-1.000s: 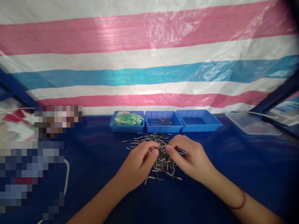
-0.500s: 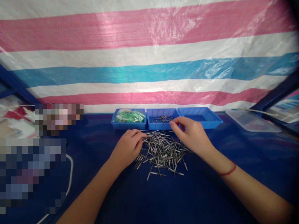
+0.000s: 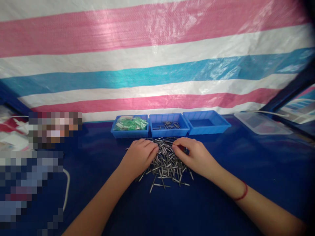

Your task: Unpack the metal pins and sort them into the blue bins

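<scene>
A heap of small metal pins (image 3: 165,164) lies on the dark blue table (image 3: 211,203). My left hand (image 3: 139,157) rests on the heap's left side, fingers curled down into the pins. My right hand (image 3: 194,157) sits on the heap's right side, fingers bent and pinched among the pins. What either hand holds is hidden. Behind the heap stand three blue trays: the left tray (image 3: 129,131) holds green parts, the middle tray (image 3: 169,130) holds a few pins, the right tray (image 3: 206,123) looks empty.
A striped pink, white and blue tarp (image 3: 157,59) hangs right behind the trays. A clear plastic lid (image 3: 262,124) lies at the back right. A white cable (image 3: 66,186) runs along the table at the left.
My right hand has come back from the middle tray to the heap. My left hand has stayed at the heap's left side. The view has shifted slightly.
</scene>
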### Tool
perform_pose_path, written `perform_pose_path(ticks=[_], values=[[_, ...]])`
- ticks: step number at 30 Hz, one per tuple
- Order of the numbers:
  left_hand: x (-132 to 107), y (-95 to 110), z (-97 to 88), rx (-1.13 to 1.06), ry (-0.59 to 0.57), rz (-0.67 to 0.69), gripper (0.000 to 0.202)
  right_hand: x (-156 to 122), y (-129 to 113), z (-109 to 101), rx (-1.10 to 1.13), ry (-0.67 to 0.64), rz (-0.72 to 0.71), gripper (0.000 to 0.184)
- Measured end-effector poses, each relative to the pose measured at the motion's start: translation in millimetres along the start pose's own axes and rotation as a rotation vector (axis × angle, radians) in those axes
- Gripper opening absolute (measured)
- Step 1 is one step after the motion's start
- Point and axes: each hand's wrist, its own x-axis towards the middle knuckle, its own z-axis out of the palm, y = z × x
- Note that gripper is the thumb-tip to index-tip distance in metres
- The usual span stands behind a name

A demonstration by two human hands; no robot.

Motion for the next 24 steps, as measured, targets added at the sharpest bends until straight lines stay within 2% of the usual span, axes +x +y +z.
perform_pose_path(ticks=[3, 6, 10, 17, 24], values=[[9.7, 1.0, 0.6, 0.034, -0.012, -0.053, 0.028, -1.4, 0.8, 2.4, -0.021, -0.032, -0.049, 0.015], [19.8, 3.1, -0.4, 0.061, -0.075, -0.099, 0.025, -1.7, 0.7, 2.6, -0.034, -0.048, -0.080, 0.014], [27.2, 3.4, -2.6, 0.040, -0.123, -0.116, 0.027, -0.8, 0.2, 0.2, -0.033, -0.050, -0.093, 0.013], [26.2, 3.6, -5.2, 0.048, -0.148, -0.136, 0.015, -0.5, 0.3, -1.8, -0.073, -0.047, -0.092, 0.014], [18.8, -2.5, 0.3, 0.064, -0.124, -0.076, 0.019, -1.3, 2.3, 0.0, -0.099, -0.068, -0.107, 0.014]])
